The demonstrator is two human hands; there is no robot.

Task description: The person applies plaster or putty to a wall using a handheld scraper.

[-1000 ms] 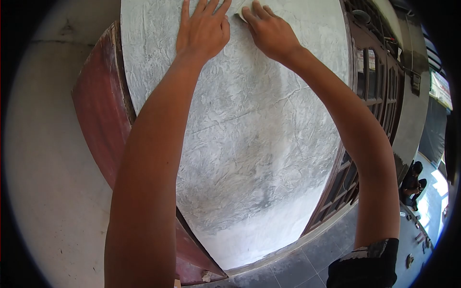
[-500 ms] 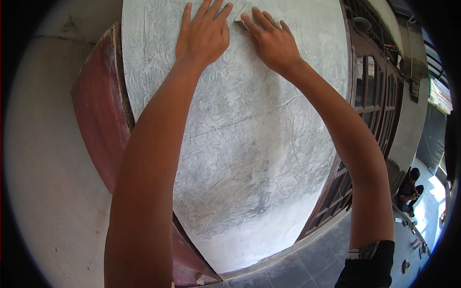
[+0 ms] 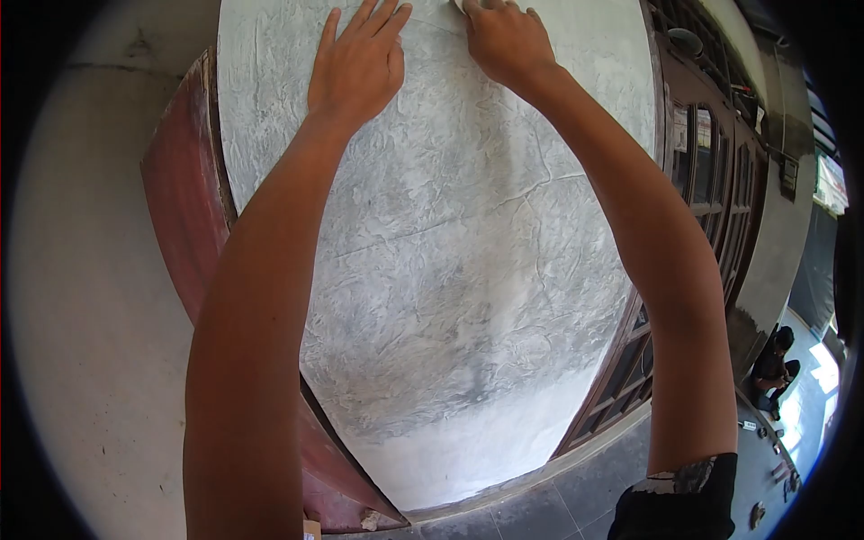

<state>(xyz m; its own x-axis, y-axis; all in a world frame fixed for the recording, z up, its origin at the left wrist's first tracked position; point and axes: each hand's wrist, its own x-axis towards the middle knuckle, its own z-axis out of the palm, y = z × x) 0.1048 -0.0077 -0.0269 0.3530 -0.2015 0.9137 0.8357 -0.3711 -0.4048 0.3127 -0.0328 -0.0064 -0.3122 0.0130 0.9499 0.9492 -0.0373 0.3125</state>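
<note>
A tall wall panel (image 3: 432, 270) with rough grey and white texture fills the centre of view, smoother and whiter near its foot. My left hand (image 3: 358, 67) lies on its upper part with the fingers spread, holding nothing. To the right, at the top edge of the view, my right hand (image 3: 511, 40) has its fingers bent round a small flat pale piece (image 3: 460, 6) against the surface. Most of that piece is hidden by the fingers or cut off by the frame.
A dark red board (image 3: 184, 180) stands left of the panel, beside a plain wall (image 3: 99, 297). On the right are brown-framed windows (image 3: 697, 162). Grey floor tiles (image 3: 526, 513) run below. A person (image 3: 772, 371) sits at the far right near small items on the floor.
My right hand has moved up, its fingers now more bent round the pale piece. My left hand appears slightly further left and higher, still spread. The whole view has shifted a little.
</note>
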